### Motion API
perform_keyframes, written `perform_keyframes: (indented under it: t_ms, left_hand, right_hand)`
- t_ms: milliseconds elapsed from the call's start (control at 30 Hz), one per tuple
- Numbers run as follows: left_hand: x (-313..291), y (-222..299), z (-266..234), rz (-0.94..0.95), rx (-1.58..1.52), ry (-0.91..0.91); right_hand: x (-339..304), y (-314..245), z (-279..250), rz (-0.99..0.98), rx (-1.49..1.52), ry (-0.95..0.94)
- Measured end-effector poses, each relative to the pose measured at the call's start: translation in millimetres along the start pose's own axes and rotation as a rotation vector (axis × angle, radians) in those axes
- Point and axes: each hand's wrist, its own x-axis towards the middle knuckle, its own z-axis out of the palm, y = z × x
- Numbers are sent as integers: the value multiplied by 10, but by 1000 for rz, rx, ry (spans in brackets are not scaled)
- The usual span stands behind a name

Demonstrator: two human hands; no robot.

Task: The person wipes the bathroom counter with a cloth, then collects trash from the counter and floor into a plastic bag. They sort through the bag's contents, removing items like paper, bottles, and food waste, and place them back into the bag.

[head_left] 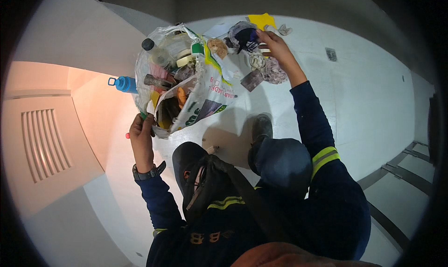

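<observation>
My left hand is closed on the near left rim of a large white plastic bag with green, yellow and red print. The bag gapes open and holds a clear bottle with a dark cap, a roll of tape, an orange item and other mixed things. My right hand reaches beyond the bag's right side, its fingers on a dark purple and black crumpled bundle, cloth-like, partly in clear plastic. Beneath that hand lie a pale patterned crumpled cloth and a flat grey-brown rectangle.
A blue bottle stands left of the bag. A yellow sheet, a tan crumpled ball and whitish scraps lie on the pale floor. A floor drain is at right; a louvred door panel is at left.
</observation>
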Motion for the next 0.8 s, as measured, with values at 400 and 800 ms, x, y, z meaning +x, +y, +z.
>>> perform_keyframes:
  t_ms: [400,800]
  left_hand:
    - [271,303,28,-54,-897,-54]
    - [221,609,-148,2,-750,39]
  right_hand:
    - [565,-1335,1607,-311,-665,-126]
    - [338,-1723,2149,-583,-292,-170]
